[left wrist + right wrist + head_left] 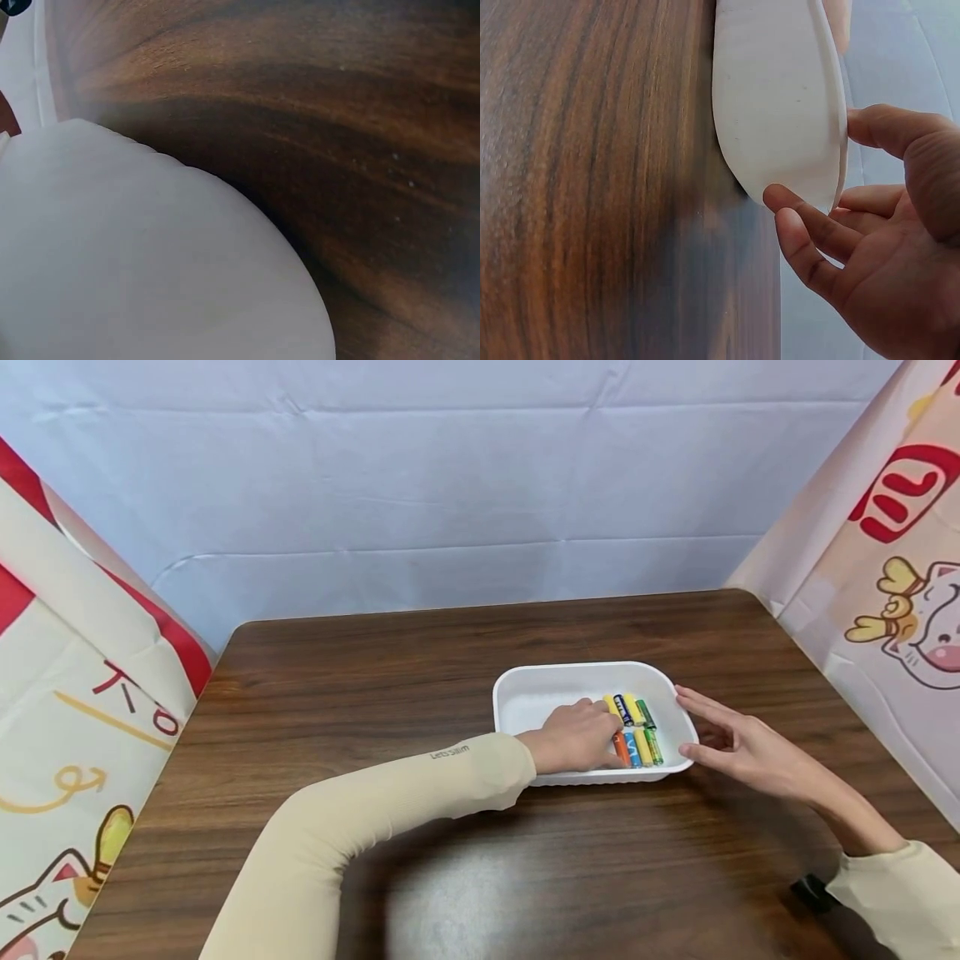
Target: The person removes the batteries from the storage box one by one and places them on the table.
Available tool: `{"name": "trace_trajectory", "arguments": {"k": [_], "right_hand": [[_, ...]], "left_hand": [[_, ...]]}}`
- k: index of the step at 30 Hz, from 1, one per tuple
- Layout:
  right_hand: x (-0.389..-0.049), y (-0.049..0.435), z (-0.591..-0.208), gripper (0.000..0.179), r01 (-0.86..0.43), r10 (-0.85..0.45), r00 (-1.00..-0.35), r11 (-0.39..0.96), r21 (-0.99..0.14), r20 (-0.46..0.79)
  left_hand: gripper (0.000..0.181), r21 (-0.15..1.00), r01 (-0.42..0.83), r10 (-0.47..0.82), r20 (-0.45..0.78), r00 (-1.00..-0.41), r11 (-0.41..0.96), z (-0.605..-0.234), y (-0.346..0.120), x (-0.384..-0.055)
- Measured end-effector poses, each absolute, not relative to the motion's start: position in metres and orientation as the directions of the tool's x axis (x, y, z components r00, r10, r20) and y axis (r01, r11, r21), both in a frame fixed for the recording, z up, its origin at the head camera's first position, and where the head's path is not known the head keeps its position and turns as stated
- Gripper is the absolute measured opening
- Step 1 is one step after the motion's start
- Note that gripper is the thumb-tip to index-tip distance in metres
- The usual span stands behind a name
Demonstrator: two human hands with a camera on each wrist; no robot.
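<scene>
A white plastic tray [573, 672] stands on the wooden table, and batteries lie in two short rows toward its right side. My left hand [581, 735] reaches into it from the left, bent fingers at the left ends of both rows. An orange battery [621, 748] sits by the thumb; a yellow battery [613, 705] is partly covered by the fingers. Whether they pinch a battery I cannot tell. At the tray's right end my right hand [757, 756] spreads thumb and fingers against the outside. Its thumb [877, 126] meets the rim in the right wrist view.
Dark wood-grain table [360, 685] surrounds the tray. A pale cloth [450, 485] hangs behind, with printed cloths at both sides. A small black object [813, 893] shows at the right sleeve. The tray's outer wall [157, 255] fills much of the left wrist view.
</scene>
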State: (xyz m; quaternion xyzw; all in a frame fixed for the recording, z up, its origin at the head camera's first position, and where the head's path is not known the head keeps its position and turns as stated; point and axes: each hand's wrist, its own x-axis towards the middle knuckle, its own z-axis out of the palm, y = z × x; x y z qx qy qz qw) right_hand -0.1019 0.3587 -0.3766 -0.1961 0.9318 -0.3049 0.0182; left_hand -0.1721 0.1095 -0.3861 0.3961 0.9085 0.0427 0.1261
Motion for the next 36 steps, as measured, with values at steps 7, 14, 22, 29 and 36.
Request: {"name": "trace_trajectory", "arguments": {"k": [7, 14, 22, 29, 36], "right_hand": [[-0.101, 0.358, -0.376, 0.073, -0.363, -0.379, -0.921, 0.737, -0.571, 0.096], [-0.102, 0.357, -0.376, 0.073, -0.366, -0.383, -0.919, 0.736, -0.57, 0.094], [-0.102, 0.356, -0.376, 0.073, -0.363, -0.382, -0.92, 0.737, -0.57, 0.092], [-0.102, 0.357, -0.376, 0.072, -0.363, -0.386, -0.918, 0.733, -0.575, 0.088], [-0.101, 0.357, -0.375, 0.074, -0.338, -0.362, -0.929, 0.754, -0.563, 0.072]], "left_hand": [[0.055, 0.149, 0.702, 0.718, -0.177, -0.674, 0.696, -0.39, 0.112, -0.17], [0.056, 0.154, 0.697, 0.713, -0.146, -0.685, 0.701, -0.395, 0.111, -0.171], [0.053, 0.157, 0.715, 0.731, -0.116, -0.672, 0.682, -0.396, 0.109, -0.171], [0.045, 0.213, 0.711, 0.739, -0.104, -0.665, 0.67, -0.384, 0.104, -0.177], [0.045, 0.312, 0.707, 0.743, 0.008, -0.67, 0.634, -0.349, 0.071, -0.185]]}}
